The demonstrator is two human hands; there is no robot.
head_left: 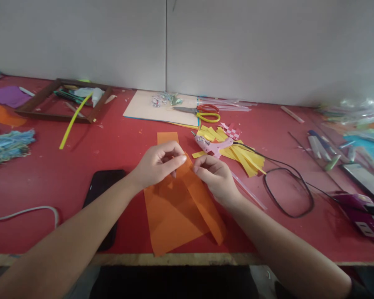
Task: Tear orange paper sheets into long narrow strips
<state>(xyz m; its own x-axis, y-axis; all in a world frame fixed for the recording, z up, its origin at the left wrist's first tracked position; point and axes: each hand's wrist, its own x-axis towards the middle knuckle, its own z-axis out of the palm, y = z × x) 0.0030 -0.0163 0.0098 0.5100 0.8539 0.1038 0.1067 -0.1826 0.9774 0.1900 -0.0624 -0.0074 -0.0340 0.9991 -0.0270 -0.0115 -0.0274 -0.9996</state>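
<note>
An orange paper sheet (171, 211) lies on the red table (112, 145) near its front edge, with its right part folded over into a long flap. My left hand (157, 164) pinches the sheet's upper edge with curled fingers. My right hand (213, 176) pinches the top of the folded flap right beside it. The two hands almost touch. A small orange paper piece (167, 137) lies just behind my left hand.
A black phone (101, 195) lies left of the sheet. Behind the hands are a pink glue gun (212, 145) with a black cord (286, 187), yellow paper strips (239, 153), scissors (199, 112), and a wooden frame (62, 99). A purple power strip (361, 211) sits at right.
</note>
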